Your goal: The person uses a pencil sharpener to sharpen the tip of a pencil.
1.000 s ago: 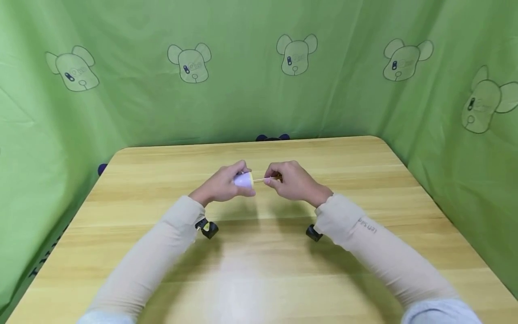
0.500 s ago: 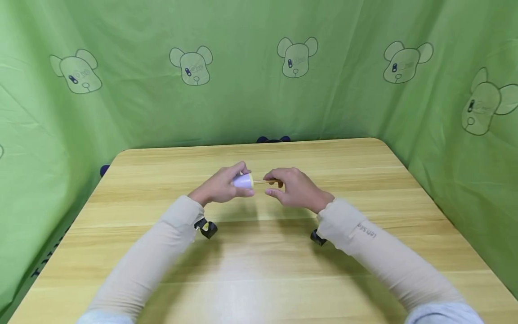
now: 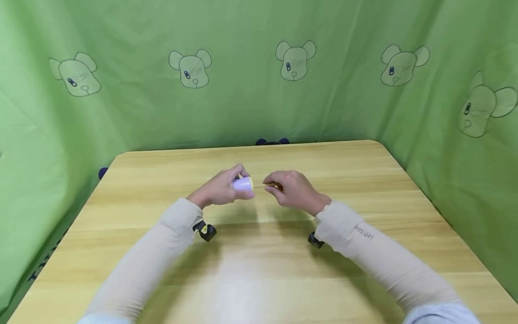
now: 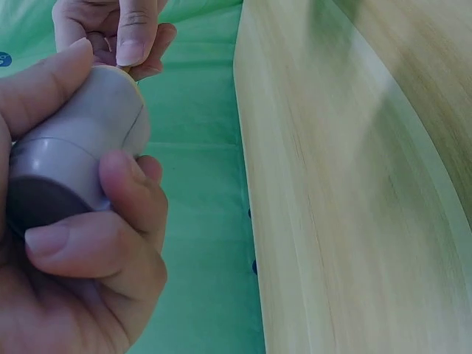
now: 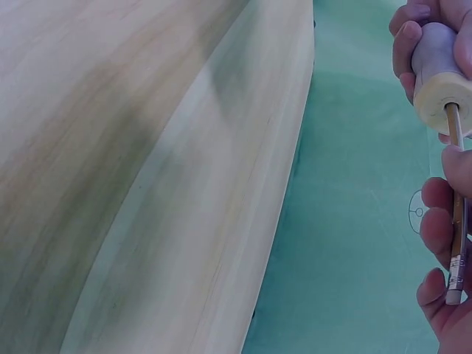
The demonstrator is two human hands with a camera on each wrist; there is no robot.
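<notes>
A purple cylindrical sharpener (image 3: 243, 183) with a pale yellow end is gripped by the left hand (image 3: 221, 186), whose fingers and thumb curl round its body in the left wrist view (image 4: 81, 133). From the hole in its yellow face (image 5: 442, 92) a pencil (image 5: 456, 221) sticks out, its tip hidden inside. The right hand (image 3: 297, 191) pinches the pencil's shaft between thumb and fingers, just to the right of the sharpener. The pencil's eraser end shows beside the curled fingers in the right wrist view. Both hands are held above the table.
The wooden table (image 3: 259, 261) stretches under both forearms. Green curtains (image 3: 243, 108) with mouse-head drawings hang behind it and at both sides. A small black device (image 3: 208, 232) is at the left wrist, and another (image 3: 315, 240) at the right.
The right hand's thumb and fingers, parted from the pencil half a second ago, have closed on it again. The left hand keeps its grip on the sharpener.
</notes>
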